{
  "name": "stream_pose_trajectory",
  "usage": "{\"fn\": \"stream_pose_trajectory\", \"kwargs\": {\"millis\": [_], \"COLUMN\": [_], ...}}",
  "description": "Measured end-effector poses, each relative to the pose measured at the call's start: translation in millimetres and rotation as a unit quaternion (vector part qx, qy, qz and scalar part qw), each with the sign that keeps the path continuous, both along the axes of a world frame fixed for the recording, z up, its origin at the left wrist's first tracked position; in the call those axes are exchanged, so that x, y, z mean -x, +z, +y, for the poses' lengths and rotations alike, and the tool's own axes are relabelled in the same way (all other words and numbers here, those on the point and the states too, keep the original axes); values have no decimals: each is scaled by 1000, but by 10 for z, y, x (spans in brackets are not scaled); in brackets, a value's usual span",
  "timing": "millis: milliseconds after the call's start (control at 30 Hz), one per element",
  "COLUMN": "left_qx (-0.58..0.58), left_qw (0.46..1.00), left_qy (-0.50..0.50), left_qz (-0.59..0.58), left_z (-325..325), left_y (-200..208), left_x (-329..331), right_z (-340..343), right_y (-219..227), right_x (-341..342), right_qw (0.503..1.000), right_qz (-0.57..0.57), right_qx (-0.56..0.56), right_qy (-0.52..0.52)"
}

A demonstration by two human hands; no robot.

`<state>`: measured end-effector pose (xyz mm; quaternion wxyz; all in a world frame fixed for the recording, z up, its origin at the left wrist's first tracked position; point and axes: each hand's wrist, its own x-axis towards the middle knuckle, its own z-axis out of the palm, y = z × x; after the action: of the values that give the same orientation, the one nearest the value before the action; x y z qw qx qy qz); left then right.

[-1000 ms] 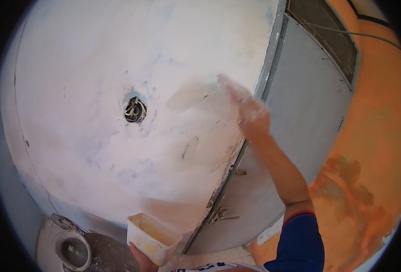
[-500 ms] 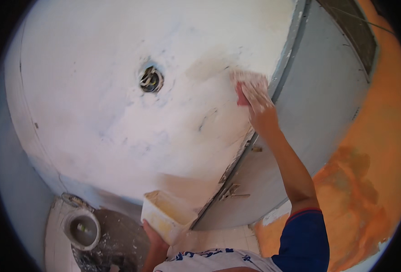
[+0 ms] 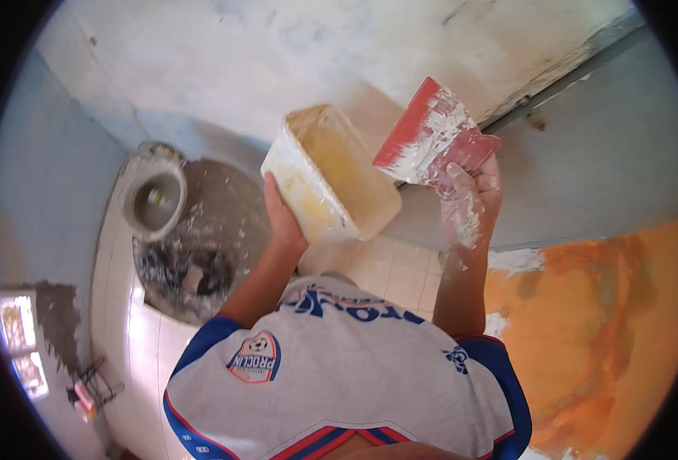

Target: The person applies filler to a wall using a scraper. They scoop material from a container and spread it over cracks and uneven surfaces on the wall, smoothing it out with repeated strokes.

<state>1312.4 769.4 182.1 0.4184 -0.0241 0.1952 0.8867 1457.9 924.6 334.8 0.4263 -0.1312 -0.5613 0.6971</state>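
Note:
My left hand (image 3: 284, 213) is closed on the lower left side of a white rectangular plastic tub (image 3: 308, 188), tilted so that its inside, coated with a yellowish residue, faces up and right. In my right hand (image 3: 473, 188) is a red putty spreader (image 3: 438, 134), its broad blade smeared with white putty. The spreader is held up to the right of the tub, apart from it and from the wall. White putty also coats my right thumb and wrist. How much putty lies at the tub's bottom I cannot tell.
Ahead stands the patched white wall (image 3: 224, 69), bordered on the right by a grey door (image 3: 584, 146). At the left, a round bucket (image 3: 155, 201) stands on a grey, splattered floor covering (image 3: 224, 199). Orange wall (image 3: 576, 330) is at the right, a barred window (image 3: 21, 345) at far left.
My right hand has brought the spreader down off the wall to beside the tub. The tub sits higher in view, and the view has tilted down, showing more of my shirt and the floor.

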Motion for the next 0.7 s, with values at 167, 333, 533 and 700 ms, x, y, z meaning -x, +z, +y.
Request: {"fn": "stream_pose_trajectory", "kwargs": {"millis": [167,333,533,700], "left_qx": [-10,83,161,200], "left_qw": [999,986,963,942], "left_qy": [40,134,186,223], "left_qz": [8,45,107,152], "left_z": [32,132,320,425], "left_y": [-2,59,-188,-379], "left_x": [-41,-160,-285,-443], "right_z": [-12,-327,-318,-167], "right_y": [-73,-50,-157,-242], "right_x": [-86,-162,-327,-628], "right_qw": [1000,949,930,934], "right_qz": [6,-154,-198,-222], "right_qx": [-22,-270,-307,-273], "right_qy": [8,-59,38,66]}}
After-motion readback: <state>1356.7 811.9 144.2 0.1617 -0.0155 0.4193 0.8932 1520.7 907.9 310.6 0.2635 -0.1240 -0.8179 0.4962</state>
